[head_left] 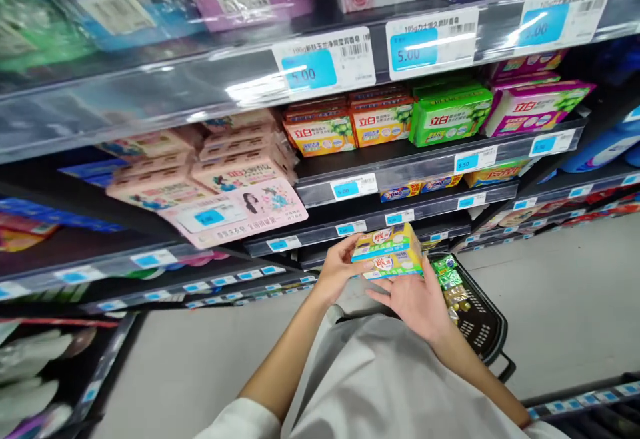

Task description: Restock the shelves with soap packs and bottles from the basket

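Note:
A yellow and blue pack of bar soap [389,252] is held in front of my body, its printed side facing up. My left hand [336,271] grips the pack's left end, thumb across the near side. Against the right end rests the thumb of my right hand [419,304], its fingers partly spread under the near edge. Beyond the pack, small blue and yellow packs [420,187] sit on a low shelf. Just below my right hand, a dark shopping basket [483,332] on the floor contains green and gold packages [450,279].
Orange soap packs [320,133], green packs [450,119] and purple packs [537,107] line the middle shelf. Pink boxes [240,165] stand at left behind a protruding pink sign [245,212]. A shelf edge with price tags [425,45] crosses above. Grey floor [210,372] lies below.

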The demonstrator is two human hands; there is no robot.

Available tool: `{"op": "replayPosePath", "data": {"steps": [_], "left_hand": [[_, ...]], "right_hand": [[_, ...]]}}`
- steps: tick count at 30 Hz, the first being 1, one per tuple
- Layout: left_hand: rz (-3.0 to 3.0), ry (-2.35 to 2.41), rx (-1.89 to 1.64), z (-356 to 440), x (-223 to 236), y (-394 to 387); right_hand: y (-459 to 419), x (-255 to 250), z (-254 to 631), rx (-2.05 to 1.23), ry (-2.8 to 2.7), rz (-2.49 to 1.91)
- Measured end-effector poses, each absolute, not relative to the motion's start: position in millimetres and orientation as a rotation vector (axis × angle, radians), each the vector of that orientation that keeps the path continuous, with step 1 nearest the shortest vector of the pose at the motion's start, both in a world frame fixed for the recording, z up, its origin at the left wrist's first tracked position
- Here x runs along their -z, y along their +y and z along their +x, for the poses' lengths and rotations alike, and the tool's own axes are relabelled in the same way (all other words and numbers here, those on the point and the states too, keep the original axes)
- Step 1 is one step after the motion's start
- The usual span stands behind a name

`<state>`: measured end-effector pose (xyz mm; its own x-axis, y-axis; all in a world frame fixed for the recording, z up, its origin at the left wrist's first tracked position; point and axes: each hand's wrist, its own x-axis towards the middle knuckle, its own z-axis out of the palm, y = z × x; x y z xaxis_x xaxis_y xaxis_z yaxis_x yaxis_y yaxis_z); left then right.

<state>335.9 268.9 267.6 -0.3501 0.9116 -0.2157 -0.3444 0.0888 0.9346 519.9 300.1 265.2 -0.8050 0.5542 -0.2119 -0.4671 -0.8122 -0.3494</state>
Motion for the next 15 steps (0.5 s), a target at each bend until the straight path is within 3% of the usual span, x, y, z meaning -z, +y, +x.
{"op": "replayPosePath", "data": {"steps": [15], "left_hand": [[0.883, 1.605, -1.652, 168, -252, 320]], "right_hand": [[214, -191, 435, -2.217, -0.371, -0.569]]}}
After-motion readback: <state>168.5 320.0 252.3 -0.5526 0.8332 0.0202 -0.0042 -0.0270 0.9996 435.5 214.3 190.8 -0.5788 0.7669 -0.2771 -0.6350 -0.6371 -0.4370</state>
